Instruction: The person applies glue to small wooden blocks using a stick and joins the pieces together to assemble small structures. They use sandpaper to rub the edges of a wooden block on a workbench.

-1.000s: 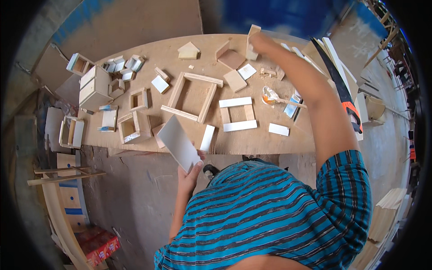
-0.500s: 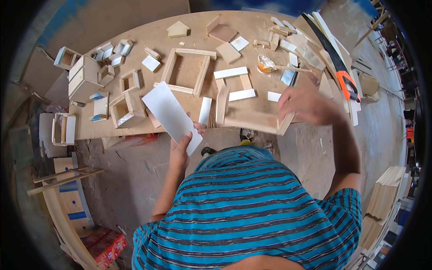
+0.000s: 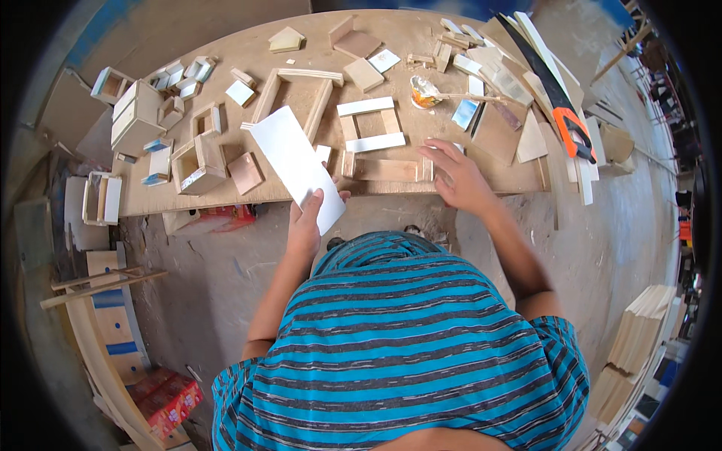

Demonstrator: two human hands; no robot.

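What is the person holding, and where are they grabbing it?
The left hand holds a flat white board by its near end, thumb on top. The right hand grips nothing; it rests on the wooden frame at the workboard's edge.

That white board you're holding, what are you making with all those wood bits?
A person in a striped shirt works at a low wooden board covered with small wood pieces. The left hand holds a white rectangular panel up by its lower end. The right hand rests on a half-built wooden frame at the board's near edge. Little open boxes, another frame, a saw with an orange handle and a glue dish lie around.
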